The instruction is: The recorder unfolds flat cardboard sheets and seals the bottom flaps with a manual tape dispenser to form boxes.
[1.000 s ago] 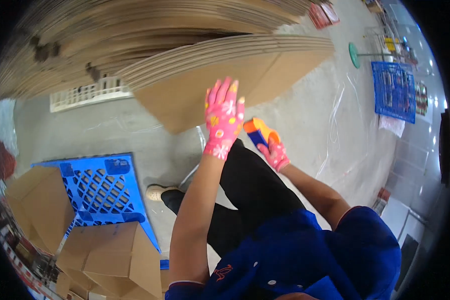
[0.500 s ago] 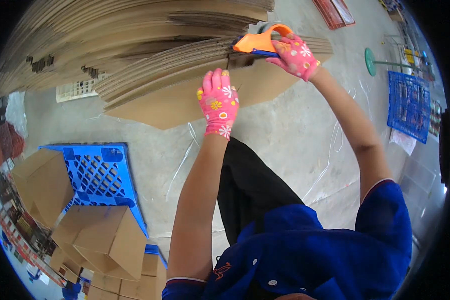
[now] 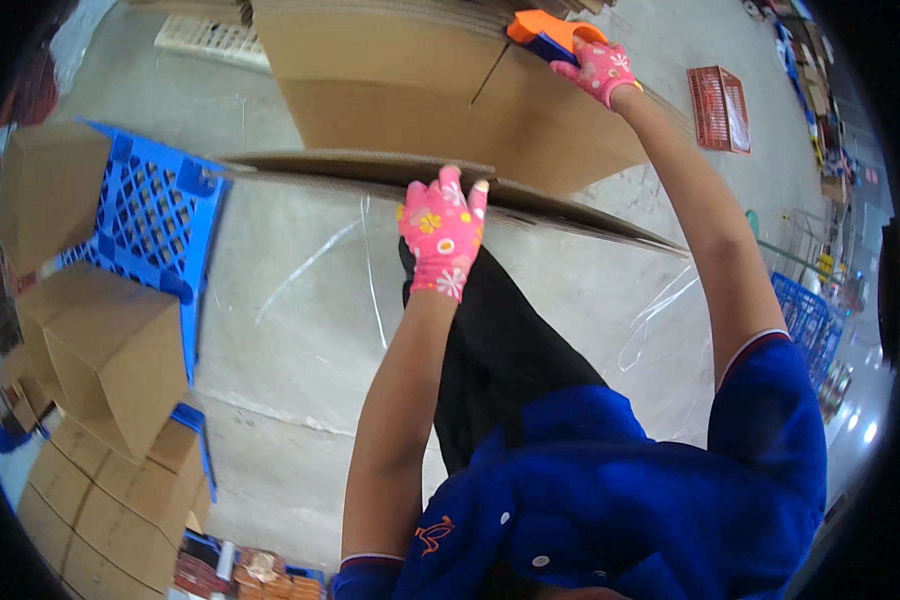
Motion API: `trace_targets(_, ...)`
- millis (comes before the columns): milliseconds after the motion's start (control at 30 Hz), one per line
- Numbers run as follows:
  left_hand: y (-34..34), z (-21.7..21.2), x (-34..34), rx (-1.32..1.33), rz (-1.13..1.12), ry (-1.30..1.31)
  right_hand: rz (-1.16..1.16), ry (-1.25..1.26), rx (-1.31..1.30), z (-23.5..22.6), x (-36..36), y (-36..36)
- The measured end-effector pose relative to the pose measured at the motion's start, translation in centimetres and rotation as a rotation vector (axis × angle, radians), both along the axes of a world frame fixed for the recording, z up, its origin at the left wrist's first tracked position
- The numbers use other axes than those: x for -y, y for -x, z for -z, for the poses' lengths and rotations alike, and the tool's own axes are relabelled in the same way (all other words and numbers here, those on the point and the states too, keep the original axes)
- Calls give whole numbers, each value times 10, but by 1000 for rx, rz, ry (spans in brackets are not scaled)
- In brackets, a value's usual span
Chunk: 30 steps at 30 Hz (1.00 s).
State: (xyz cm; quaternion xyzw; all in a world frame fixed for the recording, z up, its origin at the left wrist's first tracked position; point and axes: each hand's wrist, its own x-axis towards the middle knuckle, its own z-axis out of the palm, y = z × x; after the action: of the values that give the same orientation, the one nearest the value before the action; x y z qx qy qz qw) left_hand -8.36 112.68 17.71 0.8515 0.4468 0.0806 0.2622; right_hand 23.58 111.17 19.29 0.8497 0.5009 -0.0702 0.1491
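Bright even indoor light, soft shadows, glare spots at right rim, heavy fisheye bending, black vignette corners

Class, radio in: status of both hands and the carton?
Left hand steadies brown cardboard carton edge. Right hand grips orange tape dispenser on top. Nothing blocking.

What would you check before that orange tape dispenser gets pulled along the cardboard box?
1. Left hand steadying the near edge of the cardboard box: ok.
2. Right hand gripping the tape dispenser: ok.
3. Dispenser resting on the box top: ok.
4. Flap seam closed under the dispenser: cannot tell.
5. Left fingers clear of the dispenser's path: ok, far apart.
6. Tape left on the roll: cannot tell.
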Motion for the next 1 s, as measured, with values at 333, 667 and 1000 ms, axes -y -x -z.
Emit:
trace_targets(333, 31, 30, 51, 65, -277, -110, -284, -209, -405, 17, 133, 162)
trace_targets(667, 58, 31, 114, 297, -1172, 142, -310, -13, -411, 28, 83, 144)
trace_targets(1000, 134, -26, 354, 218, -1214, 360, -327, -112, -339, 22, -22, 142)
